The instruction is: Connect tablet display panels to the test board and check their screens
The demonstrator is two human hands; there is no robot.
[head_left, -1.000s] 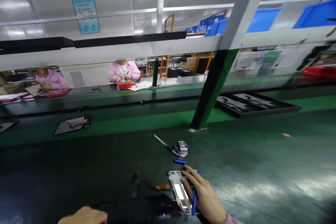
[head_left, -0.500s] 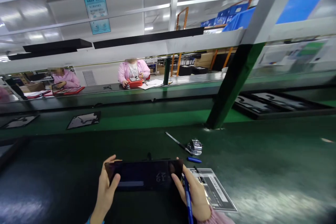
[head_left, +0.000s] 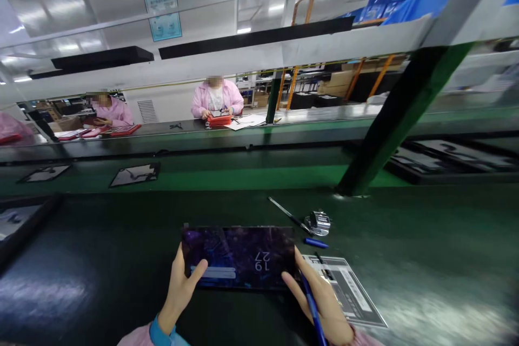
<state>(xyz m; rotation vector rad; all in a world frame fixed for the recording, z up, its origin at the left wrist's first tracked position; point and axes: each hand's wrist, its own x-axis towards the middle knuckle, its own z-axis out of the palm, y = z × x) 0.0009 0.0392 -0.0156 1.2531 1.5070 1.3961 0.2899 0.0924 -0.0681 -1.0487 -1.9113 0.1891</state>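
left hand [head_left: 181, 285]: gripping tablet [head_left: 239, 254] by left end | right hand [head_left: 329, 303]: right end, plus blue pen [head_left: 312, 305]

Purple-black screen [head_left: 239, 254], blue pen [head_left: 312, 308]

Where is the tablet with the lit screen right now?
In the head view, the tablet is low and slightly left of centre, held at its ends between the left hand and the right hand, which also holds a blue pen.

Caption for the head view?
Left hand and right hand hold a dark rectangular tablet; the right also holds a slim blue pen.
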